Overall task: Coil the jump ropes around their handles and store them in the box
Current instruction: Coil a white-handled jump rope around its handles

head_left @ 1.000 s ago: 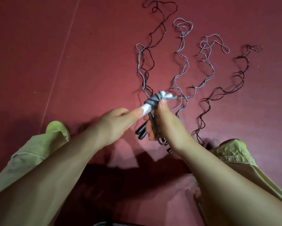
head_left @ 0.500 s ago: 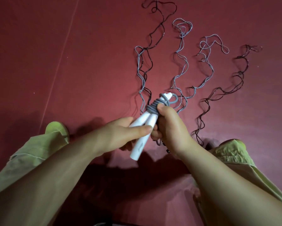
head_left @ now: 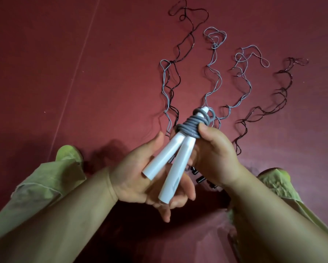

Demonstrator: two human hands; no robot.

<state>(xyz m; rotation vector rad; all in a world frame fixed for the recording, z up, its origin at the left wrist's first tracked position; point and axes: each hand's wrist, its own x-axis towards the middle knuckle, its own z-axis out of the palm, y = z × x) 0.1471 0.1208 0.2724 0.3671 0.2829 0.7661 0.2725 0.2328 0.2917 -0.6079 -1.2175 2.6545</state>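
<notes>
1. Over the last second you have swung the white handles (head_left: 175,159) from pointing away from you to pointing back toward you; their free ends now fan apart over your left palm, where before only their tips showed.
2. Your right hand (head_left: 214,154) has a clenched grip on the gray coil (head_left: 190,126) — thumb pressed on the wraps at the far end of the handles, fingers curled behind; your left hand (head_left: 150,179) lies released and flat beneath the handles, fingers straight, only supporting them.
3. The coil has stayed bunched near the cord end rather than spread along the handles; a small loop sticks out at the very tip, so I judge this rope wound and the tail being secured, or nearly so.
4. The bundle is held in the air above the red floor (head_left: 83,73), in front of your knees; the box is not in view, so stowing is yet to come.
5. Four loose ropes (head_left: 214,73) lie wavy on the floor toward its far edge — two gray, two dark; dark handles (head_left: 200,180) peek out under your right wrist; most of the task remains.
6. Keep your thumb down; the wraps look liable to spring loose if released before the tail is tucked.
</notes>
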